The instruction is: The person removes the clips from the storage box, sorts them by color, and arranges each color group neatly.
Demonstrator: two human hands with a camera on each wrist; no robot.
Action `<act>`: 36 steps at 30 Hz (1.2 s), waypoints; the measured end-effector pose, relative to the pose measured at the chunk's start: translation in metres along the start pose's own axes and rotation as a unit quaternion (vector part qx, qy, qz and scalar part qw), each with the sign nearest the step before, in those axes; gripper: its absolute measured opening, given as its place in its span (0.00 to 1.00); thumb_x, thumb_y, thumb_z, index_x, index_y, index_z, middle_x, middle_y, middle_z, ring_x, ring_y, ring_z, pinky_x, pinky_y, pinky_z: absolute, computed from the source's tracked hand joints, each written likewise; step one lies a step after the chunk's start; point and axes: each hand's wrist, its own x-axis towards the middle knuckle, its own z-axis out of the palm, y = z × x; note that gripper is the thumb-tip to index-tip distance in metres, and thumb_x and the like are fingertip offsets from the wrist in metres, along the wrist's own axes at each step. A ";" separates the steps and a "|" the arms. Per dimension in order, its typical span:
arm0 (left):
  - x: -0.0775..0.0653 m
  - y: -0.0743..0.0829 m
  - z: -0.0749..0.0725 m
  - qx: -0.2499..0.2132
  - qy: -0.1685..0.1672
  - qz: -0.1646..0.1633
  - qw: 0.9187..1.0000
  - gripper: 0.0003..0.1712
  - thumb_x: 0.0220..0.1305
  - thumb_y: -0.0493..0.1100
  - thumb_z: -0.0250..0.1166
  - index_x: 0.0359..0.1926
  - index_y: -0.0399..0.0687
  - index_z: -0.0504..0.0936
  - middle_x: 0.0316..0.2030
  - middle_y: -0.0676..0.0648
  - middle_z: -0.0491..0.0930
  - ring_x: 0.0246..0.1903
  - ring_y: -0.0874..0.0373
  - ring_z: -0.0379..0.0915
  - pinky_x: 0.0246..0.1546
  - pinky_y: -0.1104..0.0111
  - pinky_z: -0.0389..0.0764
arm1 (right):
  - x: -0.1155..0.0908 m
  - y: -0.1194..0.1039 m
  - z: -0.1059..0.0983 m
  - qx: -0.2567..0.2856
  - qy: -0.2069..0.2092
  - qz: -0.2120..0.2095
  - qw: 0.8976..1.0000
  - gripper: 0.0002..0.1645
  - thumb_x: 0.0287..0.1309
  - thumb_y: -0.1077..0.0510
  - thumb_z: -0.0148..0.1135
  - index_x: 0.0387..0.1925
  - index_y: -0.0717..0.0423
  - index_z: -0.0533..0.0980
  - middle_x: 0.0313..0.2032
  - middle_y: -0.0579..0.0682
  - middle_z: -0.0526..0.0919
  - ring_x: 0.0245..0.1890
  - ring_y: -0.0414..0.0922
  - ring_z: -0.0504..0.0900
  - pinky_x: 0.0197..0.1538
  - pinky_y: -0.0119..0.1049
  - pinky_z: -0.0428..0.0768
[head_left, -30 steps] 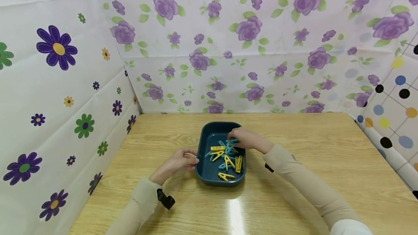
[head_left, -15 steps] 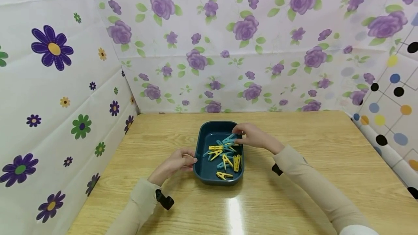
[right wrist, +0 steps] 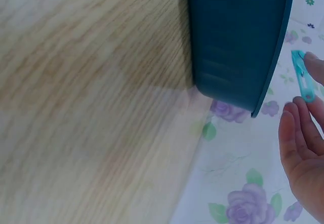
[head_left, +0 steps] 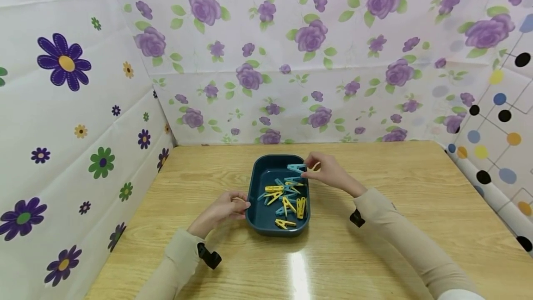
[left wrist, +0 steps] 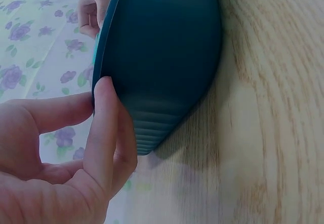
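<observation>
A dark blue plastic basin (head_left: pixel 260 223) sits on the table, holding several yellow clothespins (head_left: pixel 300 208) and several blue clothespins (head_left: pixel 280 211) in a loose heap. At its left side, my left hand (head_left: pixel 225 208) pinches the rim between thumb and fingers; the left wrist view shows the fingertips (left wrist: pixel 105 84) at the edge. Over the basin's far right rim, my right hand (head_left: pixel 326 170) pinches one blue clothespin (head_left: pixel 296 168), raised above the others. In the right wrist view that clothespin (right wrist: pixel 304 77) is between thumb and finger, outlined against the floral cloth.
The wooden table (head_left: pixel 374 226) extends around the basin on all sides. Behind it hangs a cloth with purple roses (head_left: pixel 310 36). A daisy-patterned cloth (head_left: pixel 62 152) borders the left, and a dotted cloth (head_left: pixel 499 152) the right.
My right hand has risen out of the heap and moved right and up, bringing a blue clothespin with it. My left hand stays on the basin's rim.
</observation>
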 end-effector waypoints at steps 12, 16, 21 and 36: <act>-0.001 0.001 -0.001 -0.008 -0.008 -0.002 1.000 0.13 0.67 0.37 0.59 0.48 0.33 0.70 0.27 0.51 0.75 0.27 0.63 0.74 0.33 0.73 0.83 | -0.011 0.012 -0.010 0.016 0.072 0.077 0.994 0.19 0.54 0.46 0.71 0.34 0.55 0.75 0.32 0.50 0.79 0.33 0.44 0.80 0.34 0.36 0.79; -0.001 0.001 -0.001 -0.008 -0.012 0.002 1.000 0.15 0.68 0.37 0.59 0.49 0.31 0.69 0.27 0.51 0.75 0.28 0.63 0.74 0.33 0.73 0.82 | -0.014 0.019 -0.013 0.014 0.092 0.105 0.990 0.19 0.54 0.45 0.70 0.32 0.53 0.74 0.32 0.51 0.80 0.33 0.44 0.79 0.35 0.36 0.78; 0.000 0.000 0.000 -0.006 -0.011 0.001 1.000 0.13 0.68 0.38 0.59 0.47 0.33 0.70 0.28 0.50 0.75 0.27 0.62 0.74 0.33 0.72 0.82 | -0.017 0.023 -0.014 -0.013 0.119 0.120 0.986 0.20 0.55 0.47 0.70 0.31 0.58 0.73 0.29 0.53 0.78 0.27 0.45 0.74 0.33 0.36 0.74; -0.001 -0.002 0.000 -0.001 -0.009 0.003 1.000 0.10 0.68 0.38 0.59 0.46 0.35 0.71 0.29 0.49 0.75 0.28 0.62 0.75 0.36 0.70 0.83 | -0.025 0.027 -0.010 -0.064 0.107 0.231 0.965 0.23 0.57 0.48 0.68 0.23 0.57 0.66 0.19 0.49 0.67 0.18 0.42 0.64 0.26 0.33 0.65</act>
